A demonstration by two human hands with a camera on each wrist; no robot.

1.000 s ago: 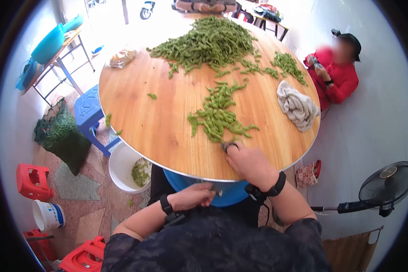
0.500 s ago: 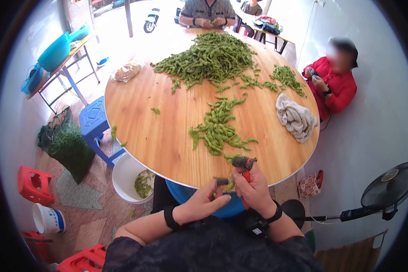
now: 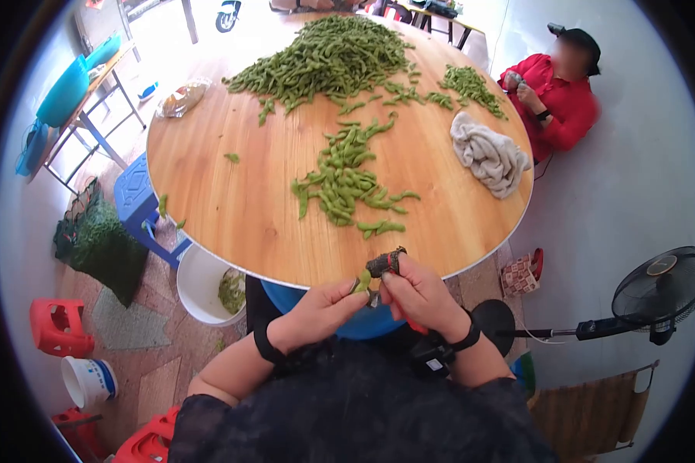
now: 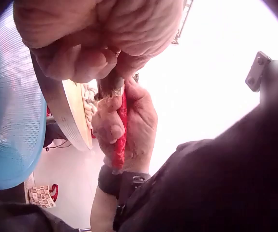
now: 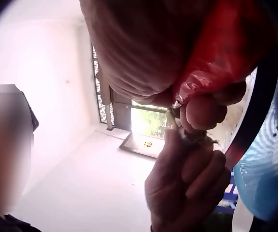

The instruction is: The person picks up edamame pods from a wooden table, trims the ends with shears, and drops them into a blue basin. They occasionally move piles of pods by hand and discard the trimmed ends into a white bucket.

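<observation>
Both hands meet just off the table's near edge, over a blue plastic basket [image 3: 363, 327]. My left hand [image 3: 320, 310] pinches a green bean pod [image 3: 364, 278] between thumb and fingers; a dark cover sits on a fingertip. My right hand [image 3: 428, 297] grips a red-handled tool [image 4: 121, 130] in its curled fingers, a bit of metal showing near the pod. The tool's working end is mostly hidden by fingers. Dark wrapping [image 3: 386, 262] covers the right index finger. Past the hands, a small group of pods [image 3: 344, 181] lies on the round wooden table [image 3: 232, 204].
A large heap of pods [image 3: 324, 62] covers the table's far side. A crumpled towel [image 3: 488, 154] lies at the right edge. At lower left stands a white bucket [image 3: 201, 285] holding scraps. A person in red [image 3: 564, 108] sits at right, behind a fan [image 3: 656, 285].
The right hand has come back from the pods on the table to the left hand. The left hand has risen from below the edge and now holds a pod. The head view has shifted.
</observation>
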